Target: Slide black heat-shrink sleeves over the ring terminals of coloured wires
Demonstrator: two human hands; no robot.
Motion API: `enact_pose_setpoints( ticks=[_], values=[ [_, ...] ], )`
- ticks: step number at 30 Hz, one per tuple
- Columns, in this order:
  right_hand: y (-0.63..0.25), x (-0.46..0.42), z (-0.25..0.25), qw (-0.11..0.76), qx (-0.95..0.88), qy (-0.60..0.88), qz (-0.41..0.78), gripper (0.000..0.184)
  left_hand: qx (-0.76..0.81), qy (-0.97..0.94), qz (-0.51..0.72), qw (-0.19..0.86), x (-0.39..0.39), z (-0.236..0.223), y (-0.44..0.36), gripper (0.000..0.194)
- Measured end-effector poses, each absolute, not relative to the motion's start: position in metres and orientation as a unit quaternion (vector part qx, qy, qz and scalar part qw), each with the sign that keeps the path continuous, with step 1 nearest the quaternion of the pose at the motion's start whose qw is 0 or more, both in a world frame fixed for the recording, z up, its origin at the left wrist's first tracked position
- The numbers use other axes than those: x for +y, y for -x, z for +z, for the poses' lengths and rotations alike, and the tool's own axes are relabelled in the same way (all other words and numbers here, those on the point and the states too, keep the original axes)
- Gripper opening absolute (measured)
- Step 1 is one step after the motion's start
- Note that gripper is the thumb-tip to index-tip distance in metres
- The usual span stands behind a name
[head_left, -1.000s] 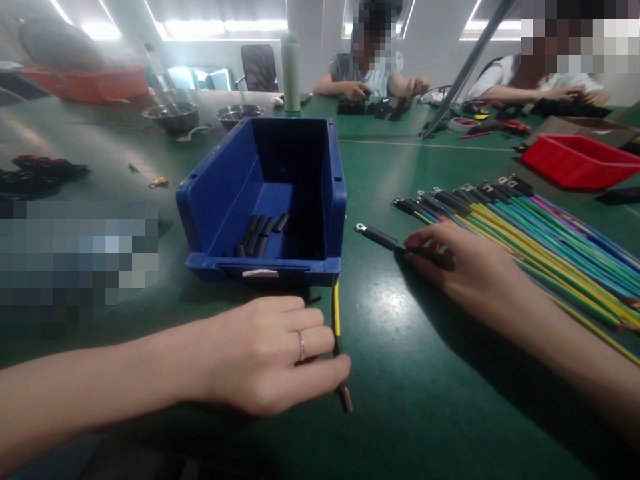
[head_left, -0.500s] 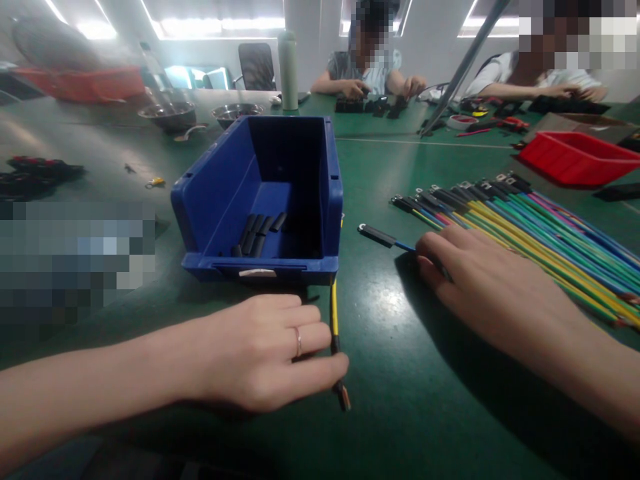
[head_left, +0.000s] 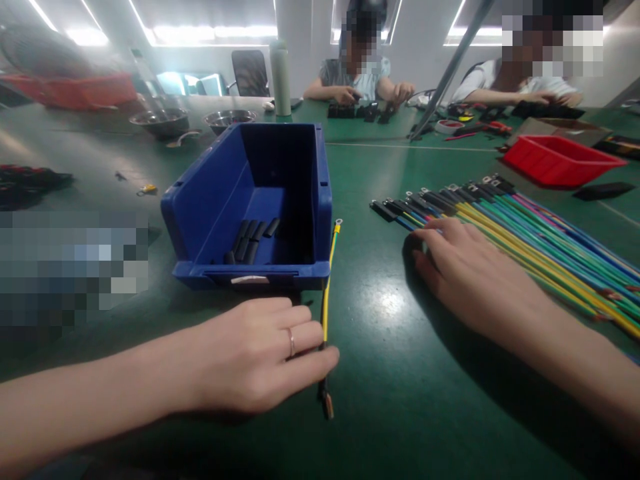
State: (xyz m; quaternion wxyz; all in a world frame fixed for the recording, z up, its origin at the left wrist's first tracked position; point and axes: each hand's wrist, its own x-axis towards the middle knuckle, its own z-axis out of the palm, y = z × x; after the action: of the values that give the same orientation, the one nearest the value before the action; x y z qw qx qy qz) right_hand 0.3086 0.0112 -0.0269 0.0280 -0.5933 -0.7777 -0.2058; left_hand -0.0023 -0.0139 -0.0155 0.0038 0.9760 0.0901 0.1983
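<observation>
My left hand [head_left: 265, 357] is closed on a yellow-green wire [head_left: 327, 307], gripping it by a black sleeve near its bare copper end. The wire's ring terminal [head_left: 339, 225] points away from me, beside a blue bin [head_left: 245, 272]. Several short black tubes [head_left: 249, 240] lie inside the bin. My right hand [head_left: 460, 267], with curled fingers, is at the near left edge of a row of coloured wires [head_left: 530, 233]. Its fingertips are on a blue wire [head_left: 406, 223] with a black sleeve and a ring terminal; the grip itself is partly hidden.
A red tray [head_left: 560, 160] stands at the right, near a cardboard box [head_left: 563, 131]. Metal bowls [head_left: 160, 123] and a pale green bottle [head_left: 280, 79] are behind the bin. A small yellow terminal [head_left: 147, 190] lies left of it. Two people work across the green table.
My right hand has carried the blue wire over to the row's left edge. My left hand keeps its hold on the yellow-green wire. The whole view has shifted slightly.
</observation>
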Motion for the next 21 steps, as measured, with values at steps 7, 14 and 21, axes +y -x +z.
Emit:
enact_pose_setpoints(
  ticks=[7,14,21],
  values=[
    [-0.305,0.009,-0.023,0.017,-0.768,0.611,-0.194,0.051,0.075,-0.982,0.175,0.006,-0.018,-0.011,0.0,0.03],
    [-0.309,0.013,-0.021,0.048,-0.759,0.636,-0.131,0.05,0.058,-0.981,0.186,-0.019,-0.023,-0.009,-0.004,0.017],
    [-0.302,0.016,-0.015,0.125,-0.765,0.632,-0.004,0.046,0.055,-0.974,0.211,-0.059,-0.022,-0.011,0.0,0.022]
  ],
)
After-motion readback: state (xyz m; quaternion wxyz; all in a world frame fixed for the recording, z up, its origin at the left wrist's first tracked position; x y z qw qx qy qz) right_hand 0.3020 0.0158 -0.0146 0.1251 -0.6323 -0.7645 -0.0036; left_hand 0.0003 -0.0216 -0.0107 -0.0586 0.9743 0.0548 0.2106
